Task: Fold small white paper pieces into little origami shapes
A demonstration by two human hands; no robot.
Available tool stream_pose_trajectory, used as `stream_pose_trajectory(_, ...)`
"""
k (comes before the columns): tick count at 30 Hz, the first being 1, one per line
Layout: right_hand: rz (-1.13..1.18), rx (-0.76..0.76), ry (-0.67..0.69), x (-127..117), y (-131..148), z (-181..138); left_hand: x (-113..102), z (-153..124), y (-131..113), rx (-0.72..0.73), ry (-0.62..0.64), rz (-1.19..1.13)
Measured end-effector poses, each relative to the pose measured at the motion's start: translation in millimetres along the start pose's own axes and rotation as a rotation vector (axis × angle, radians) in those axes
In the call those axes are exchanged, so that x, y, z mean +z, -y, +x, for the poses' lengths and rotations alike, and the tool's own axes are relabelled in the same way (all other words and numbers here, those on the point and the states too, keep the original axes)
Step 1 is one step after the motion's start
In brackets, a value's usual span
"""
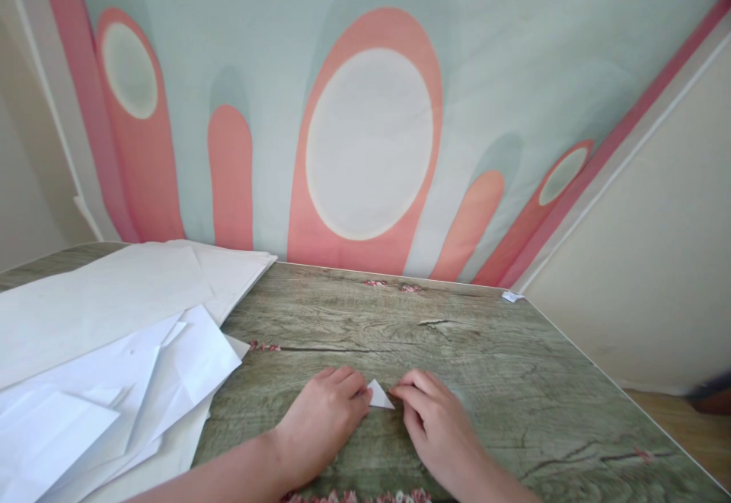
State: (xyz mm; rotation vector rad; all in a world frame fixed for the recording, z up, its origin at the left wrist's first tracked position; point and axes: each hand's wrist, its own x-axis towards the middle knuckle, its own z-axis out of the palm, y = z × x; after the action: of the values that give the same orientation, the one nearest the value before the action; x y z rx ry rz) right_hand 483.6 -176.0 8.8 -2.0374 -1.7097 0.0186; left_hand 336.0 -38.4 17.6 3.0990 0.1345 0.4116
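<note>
A small white folded piece of paper [380, 396], triangular in outline, lies low over the tabletop between my two hands. My left hand [330, 421] is closed at its left side, with thumb and fingertips on the paper's edge. To the right, my right hand [434, 419] has its fingers curled and bunched, their tips close to the paper's right corner. Whether those tips touch the paper or pinch anything is not clear. Part of the paper is hidden behind my left fingers.
Loose white folded sheets [205, 354] lie on a stack of large pale paper [114, 290] at the left of the wood-patterned table [485, 351]. A small white scrap [512, 297] sits at the far right corner. A printed backdrop [268, 69] hangs behind the table.
</note>
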Motion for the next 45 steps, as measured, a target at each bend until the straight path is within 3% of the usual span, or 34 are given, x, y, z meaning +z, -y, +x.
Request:
stream_pose_trajectory(3,0.13,0.078,-0.04,5.6,3.3,1.8,2.3,-2.0,2.5,-0.01,-0.049,-0.087)
stream_pose_trajectory(9,0.148,0.158,-0.03,13.8,7.8,1.6,1.7,-4.0,4.5,-0.113,-0.078,-0.351)
stream_pose_trajectory(15,0.179,0.142,-0.061,16.8,11.0,0.8,1.0,-2.8,5.2,-0.248,-0.098,-0.455)
stream_pose_trajectory(24,0.294,0.183,-0.079,19.0,14.0,-1.6,1.2,-4.8,4.5,-0.209,-0.088,-0.689)
stream_pose_trajectory(32,0.501,0.208,-0.004,9.3,15.1,4.4,-2.3,-6.5,1.6,-0.157,-0.149,-0.818)
stream_pose_trajectory(36,0.69,0.259,0.016,1.4,13.9,6.3,-2.2,-5.3,2.4,-0.245,-0.173,-0.865)
stream_pose_trajectory(45,0.781,0.243,0.076,-3.8,10.3,5.0,-4.4,-0.2,3.2,-0.407,-0.109,-0.997)
